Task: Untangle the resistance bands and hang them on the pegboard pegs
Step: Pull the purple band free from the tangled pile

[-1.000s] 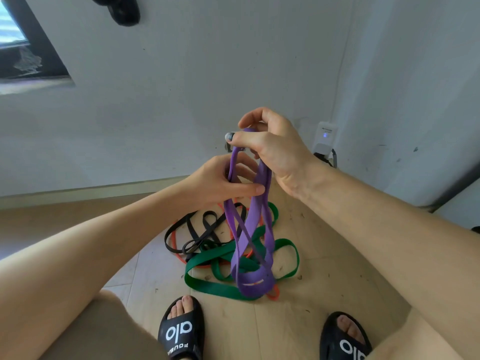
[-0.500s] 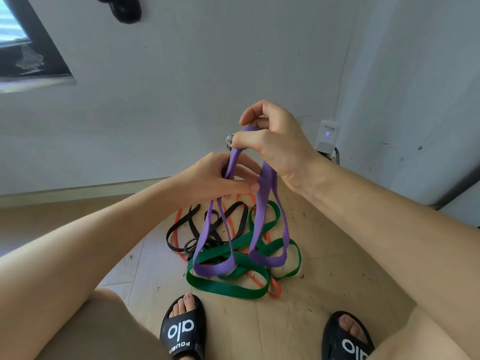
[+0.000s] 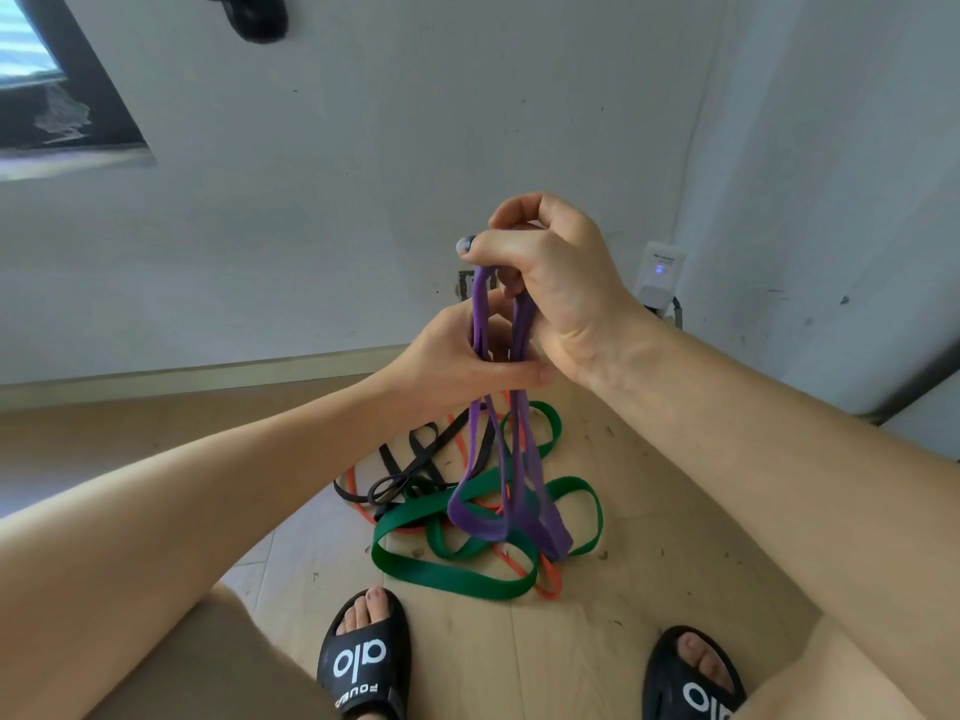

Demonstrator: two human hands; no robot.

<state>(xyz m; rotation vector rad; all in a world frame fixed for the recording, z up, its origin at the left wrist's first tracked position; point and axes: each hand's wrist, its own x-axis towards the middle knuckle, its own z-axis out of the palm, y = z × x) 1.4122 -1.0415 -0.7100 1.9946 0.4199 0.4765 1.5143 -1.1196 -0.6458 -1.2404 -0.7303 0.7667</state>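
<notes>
Right hand (image 3: 550,283) pinches the purple band (image 3: 485,459) high at frame centre, left hand (image 3: 467,356) grips its strands below, likely lifting it off the green band (image 3: 452,574)

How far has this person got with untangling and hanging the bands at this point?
Early stage. Done: nothing is hung; no pegboard shows in this view. In hand: the purple band is lifted off the pile, right hand in a grip at its top, left hand pinching the strands lower down. Left: the green band, black band and orange band lie tangled on the floor.
</notes>
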